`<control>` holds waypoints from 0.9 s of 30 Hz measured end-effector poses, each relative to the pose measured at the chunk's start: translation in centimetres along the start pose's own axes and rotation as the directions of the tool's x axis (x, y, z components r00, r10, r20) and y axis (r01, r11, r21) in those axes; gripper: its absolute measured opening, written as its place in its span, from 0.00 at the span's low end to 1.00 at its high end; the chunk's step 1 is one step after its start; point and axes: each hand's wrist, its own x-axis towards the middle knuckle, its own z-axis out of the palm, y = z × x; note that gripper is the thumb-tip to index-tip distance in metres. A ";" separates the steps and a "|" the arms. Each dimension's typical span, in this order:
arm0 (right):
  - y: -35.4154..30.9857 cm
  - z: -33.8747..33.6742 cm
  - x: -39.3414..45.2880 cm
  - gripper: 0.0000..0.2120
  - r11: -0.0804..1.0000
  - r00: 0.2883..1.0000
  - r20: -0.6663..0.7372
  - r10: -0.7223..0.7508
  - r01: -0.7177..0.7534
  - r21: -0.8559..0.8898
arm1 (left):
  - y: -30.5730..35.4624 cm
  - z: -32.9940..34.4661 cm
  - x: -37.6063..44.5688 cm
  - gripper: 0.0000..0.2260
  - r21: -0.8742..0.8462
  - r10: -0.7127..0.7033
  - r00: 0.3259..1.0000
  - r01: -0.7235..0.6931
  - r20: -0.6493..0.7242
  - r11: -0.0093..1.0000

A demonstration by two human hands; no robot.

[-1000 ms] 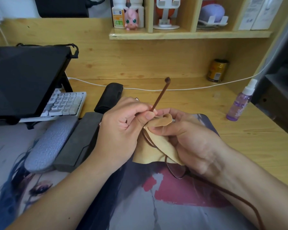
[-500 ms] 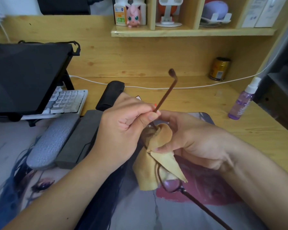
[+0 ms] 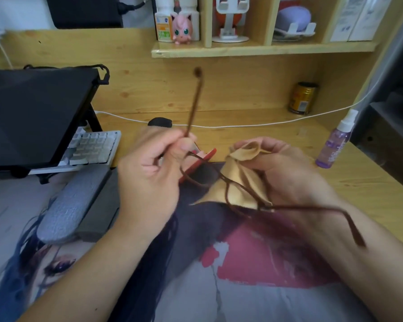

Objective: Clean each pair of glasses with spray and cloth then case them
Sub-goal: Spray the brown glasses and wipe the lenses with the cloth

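Observation:
Brown thin-framed glasses are held above the desk mat. My left hand pinches the frame near one hinge, and that temple arm sticks up toward the shelf. My right hand holds a tan cleaning cloth bunched behind the other lens; the second temple arm runs out over my right wrist. A red object shows partly behind my left hand; what it is cannot be told. A black glasses case lies behind my left hand, mostly hidden. The purple spray bottle stands at the desk's right edge.
A printed desk mat covers the near desk. A grey wrist rest, a white keyboard and a raised black laptop are at left. A gold can and a white cable lie by the back wall.
Both hands have moved apart and lifted; the glasses have turned so the lenses face up and sideways, and the cloth has pulled off the lens into my right hand.

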 end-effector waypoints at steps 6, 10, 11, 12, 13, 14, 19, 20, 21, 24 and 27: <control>-1.3 -3.0 1.5 0.10 0.335 0.768 0.025 -0.640 0.309 -0.890 | -0.3 -1.0 0.1 0.05 -0.014 -0.029 0.999 0.029 -0.022 0.999; -1.9 -3.3 2.0 0.09 -0.119 0.525 0.325 -0.787 0.388 -0.914 | 0.3 -0.5 -0.1 0.05 -0.015 0.036 0.998 -0.035 0.046 0.999; -2.3 -3.4 2.3 0.09 -0.152 0.509 0.370 -0.777 0.419 -0.895 | 0.4 -0.4 -0.1 0.05 -0.027 0.040 0.998 -0.039 0.049 0.999; -2.7 -3.3 2.3 0.11 -0.161 0.510 0.403 -0.760 0.453 -0.877 | 0.4 -0.4 -0.1 0.05 -0.043 0.040 0.998 -0.038 0.046 0.998; -3.1 -3.2 2.4 0.12 -0.173 0.516 0.439 -0.736 0.483 -0.858 | 0.5 -0.3 -0.2 0.04 -0.055 0.041 0.998 -0.038 0.041 0.998; -3.5 -3.0 2.5 0.13 -0.205 0.514 0.487 -0.706 0.510 -0.836 | 0.5 -0.3 -0.2 0.04 -0.058 0.043 0.998 -0.041 0.036 0.997; -3.6 -1.3 2.5 0.18 -0.076 0.626 0.484 -0.611 0.562 -0.824 | 0.6 -0.3 -0.2 0.05 -0.074 0.063 0.997 -0.060 0.037 0.995; -3.6 -0.9 2.6 0.18 0.080 0.694 0.397 -0.601 0.547 -0.834 | 0.7 -0.2 -0.2 0.05 -0.075 0.073 0.996 -0.070 0.045 0.995; -3.7 -0.6 2.7 0.17 0.224 0.759 0.307 -0.574 0.506 -0.833 | 0.7 -0.2 -0.3 0.05 -0.076 0.083 0.995 -0.079 0.054 0.994; -3.6 -1.3 3.6 0.13 0.547 0.906 0.160 -0.392 0.369 -0.751 | 0.6 0.0 -0.5 0.06 -0.079 0.092 0.993 -0.086 0.072 0.993; -2.8 -2.2 3.7 0.12 0.496 0.868 0.224 -0.442 0.445 -0.745 | 0.3 0.1 -0.5 0.06 -0.074 0.074 0.994 -0.069 0.076 0.995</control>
